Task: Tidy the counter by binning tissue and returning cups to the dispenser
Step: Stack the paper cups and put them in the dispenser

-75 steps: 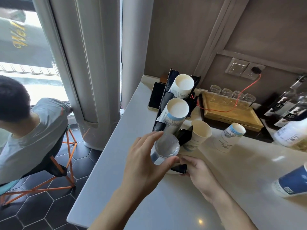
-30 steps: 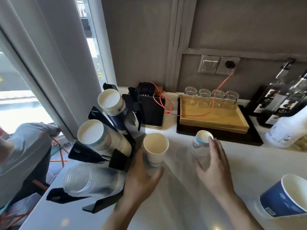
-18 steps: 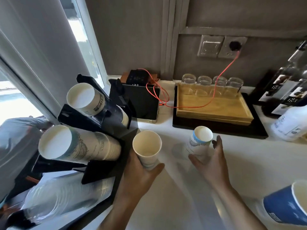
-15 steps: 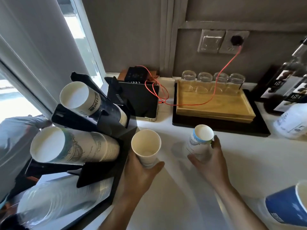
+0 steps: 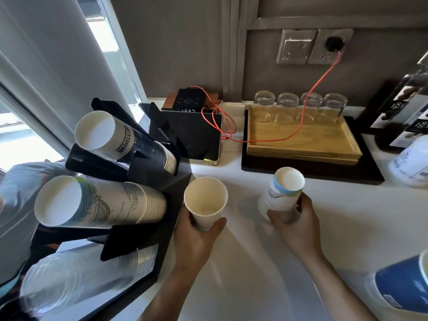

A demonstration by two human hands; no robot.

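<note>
both grips are loaded: left hand [image 5: 194,239] wrapped around the base of a plain cream paper cup [image 5: 205,201], mouth open toward the camera and tipped slightly back, long axis near upright. right hand [image 5: 295,228] closed on the lower body of a white paper cup with a blue rim band [image 5: 281,196], printed with a fine line drawing, its mouth leaning up and to the right, long axis tilted. whether either cup's base touches the table i cannot tell.

smooth, glossy white table [image 5: 243,274] under both forearms. at the right edge, a blue paper cup [image 5: 403,288] lying on its side, only partly in frame.

over on the left, the black angular dispenser [image 5: 143,228]: a sleeve of clear plastic cups [image 5: 76,279] in the lowest slot, a stack of printed paper cups [image 5: 97,202] in the middle, a white-rimmed stack [image 5: 120,142] up top, all lying with mouths pointing left and toward the camera. the cream cup sits just beside the dispenser's right edge.

further back, a dark tablet [image 5: 192,140] with an orange cable [image 5: 301,105] running up to the wall socket [image 5: 333,46], a flat wooden tray [image 5: 301,140] on a black base, and four clear glasses [image 5: 300,103] upturned in a row along its far side. bottles [image 5: 407,126] crowd the right rear corner.
</note>
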